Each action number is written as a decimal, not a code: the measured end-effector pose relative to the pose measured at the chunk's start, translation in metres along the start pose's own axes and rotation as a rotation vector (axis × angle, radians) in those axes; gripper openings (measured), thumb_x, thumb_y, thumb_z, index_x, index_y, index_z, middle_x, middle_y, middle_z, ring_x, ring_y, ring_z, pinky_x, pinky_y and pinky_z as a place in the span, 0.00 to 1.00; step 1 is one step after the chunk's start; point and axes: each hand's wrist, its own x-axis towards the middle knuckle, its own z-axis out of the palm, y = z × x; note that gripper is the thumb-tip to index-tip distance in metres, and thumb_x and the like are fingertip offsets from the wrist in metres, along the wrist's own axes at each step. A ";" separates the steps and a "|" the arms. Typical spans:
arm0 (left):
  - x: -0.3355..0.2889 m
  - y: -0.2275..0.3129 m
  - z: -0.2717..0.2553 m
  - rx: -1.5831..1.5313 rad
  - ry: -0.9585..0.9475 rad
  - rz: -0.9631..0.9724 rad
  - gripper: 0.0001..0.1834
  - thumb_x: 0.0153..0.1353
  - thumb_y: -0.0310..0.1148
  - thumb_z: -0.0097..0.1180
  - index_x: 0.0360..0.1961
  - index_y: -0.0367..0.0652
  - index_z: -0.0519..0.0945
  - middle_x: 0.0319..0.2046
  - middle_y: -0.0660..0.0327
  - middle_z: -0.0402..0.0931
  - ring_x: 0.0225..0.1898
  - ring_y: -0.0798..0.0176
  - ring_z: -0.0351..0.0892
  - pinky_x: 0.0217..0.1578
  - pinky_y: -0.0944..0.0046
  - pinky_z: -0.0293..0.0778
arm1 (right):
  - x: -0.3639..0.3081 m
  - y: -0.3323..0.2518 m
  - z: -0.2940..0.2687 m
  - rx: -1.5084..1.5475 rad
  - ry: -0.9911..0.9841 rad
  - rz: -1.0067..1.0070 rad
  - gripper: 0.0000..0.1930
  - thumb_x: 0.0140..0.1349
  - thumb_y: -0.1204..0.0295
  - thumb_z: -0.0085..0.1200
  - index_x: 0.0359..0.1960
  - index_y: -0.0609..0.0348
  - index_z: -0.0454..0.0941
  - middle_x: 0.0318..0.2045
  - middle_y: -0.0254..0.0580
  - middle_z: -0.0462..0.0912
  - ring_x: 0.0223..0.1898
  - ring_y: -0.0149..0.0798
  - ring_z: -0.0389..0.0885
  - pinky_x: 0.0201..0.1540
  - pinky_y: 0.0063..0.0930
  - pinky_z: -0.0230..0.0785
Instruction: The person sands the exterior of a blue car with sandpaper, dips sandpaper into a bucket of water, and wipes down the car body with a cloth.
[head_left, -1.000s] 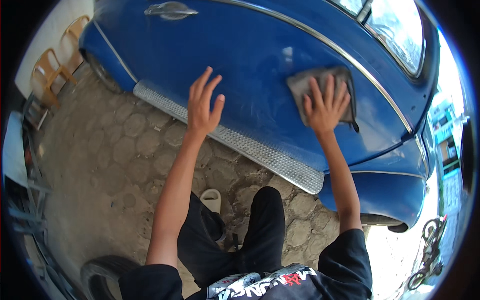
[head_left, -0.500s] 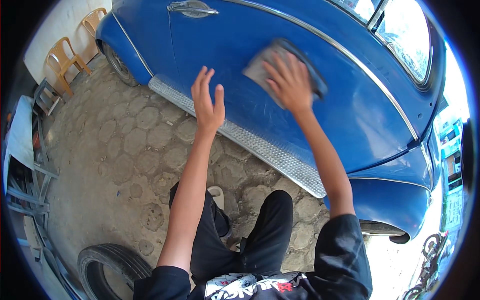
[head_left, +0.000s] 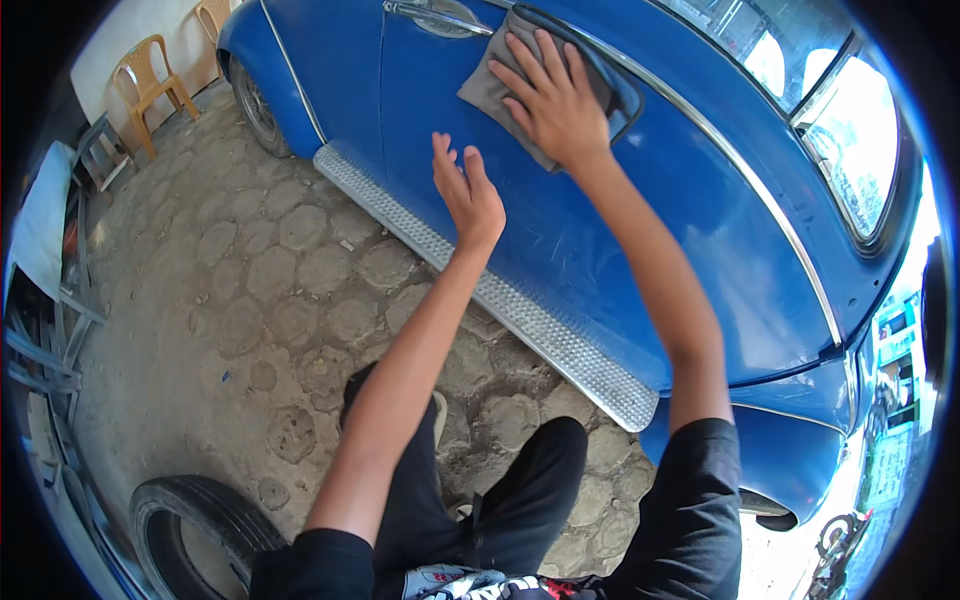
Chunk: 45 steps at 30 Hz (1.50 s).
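Watching in the head view, I see the right hand (head_left: 562, 110) with its grip flat, fingers spread, pressing one soft grey cloth (head_left: 486, 95) to the blue car's (head_left: 640, 240) glossy door, beside its chrome handle (head_left: 440, 15); the left hand (head_left: 470, 200) has thumb and fingers apart, before the car. Partly cut-off lettering (head_left: 482, 592) marks the black shirt (head_left: 690, 500). One studded metal running board (head_left: 572, 352) edges the car; one treaded tyre (head_left: 225, 505) and two plastic chairs (head_left: 152, 92) stand apart from it.

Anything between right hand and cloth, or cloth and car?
Nothing visible: the right hand lies spread on the grey cloth, which lies against the blue car. The metal handle is beside the cloth's upper-left edge, not between.
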 end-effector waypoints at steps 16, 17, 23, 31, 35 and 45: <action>-0.021 0.009 0.024 -0.014 -0.096 0.159 0.34 0.82 0.50 0.36 0.75 0.32 0.60 0.70 0.43 0.64 0.70 0.43 0.62 0.69 0.44 0.60 | -0.098 0.074 -0.073 -0.071 0.030 0.292 0.26 0.72 0.50 0.54 0.71 0.25 0.73 0.76 0.37 0.67 0.74 0.54 0.63 0.73 0.57 0.54; -0.021 0.009 0.026 -0.046 -0.092 0.121 0.34 0.82 0.50 0.36 0.75 0.32 0.61 0.69 0.43 0.64 0.71 0.43 0.62 0.69 0.45 0.60 | -0.073 0.070 -0.062 -0.039 0.139 0.272 0.26 0.72 0.49 0.53 0.72 0.24 0.72 0.76 0.36 0.66 0.75 0.56 0.62 0.73 0.59 0.54; -0.017 0.003 0.037 -0.233 0.114 -0.077 0.34 0.83 0.50 0.33 0.75 0.32 0.60 0.71 0.43 0.62 0.73 0.45 0.61 0.72 0.50 0.59 | -0.083 -0.014 0.003 -0.014 0.035 0.272 0.32 0.70 0.46 0.54 0.76 0.20 0.64 0.79 0.31 0.61 0.77 0.53 0.59 0.73 0.58 0.56; -0.052 -0.002 0.029 -0.011 -0.145 0.087 0.32 0.83 0.49 0.33 0.75 0.35 0.62 0.72 0.45 0.62 0.74 0.46 0.58 0.70 0.48 0.61 | -0.404 -0.081 0.024 -0.155 -0.256 0.108 0.34 0.68 0.41 0.53 0.77 0.15 0.62 0.79 0.18 0.59 0.77 0.41 0.61 0.78 0.49 0.48; -0.073 -0.001 0.029 0.109 -0.474 0.499 0.29 0.81 0.46 0.41 0.71 0.34 0.69 0.71 0.46 0.67 0.72 0.46 0.64 0.68 0.49 0.64 | -0.514 -0.025 -0.041 0.016 -0.574 0.703 0.31 0.65 0.38 0.56 0.70 0.19 0.72 0.78 0.38 0.61 0.76 0.61 0.59 0.74 0.65 0.53; -0.160 -0.003 0.110 -0.096 -0.963 1.013 0.26 0.75 0.40 0.47 0.65 0.32 0.77 0.66 0.48 0.75 0.66 0.47 0.73 0.64 0.50 0.68 | -0.442 -0.044 0.017 -0.148 0.694 1.713 0.38 0.81 0.45 0.31 0.81 0.60 0.48 0.81 0.66 0.40 0.82 0.65 0.36 0.78 0.69 0.27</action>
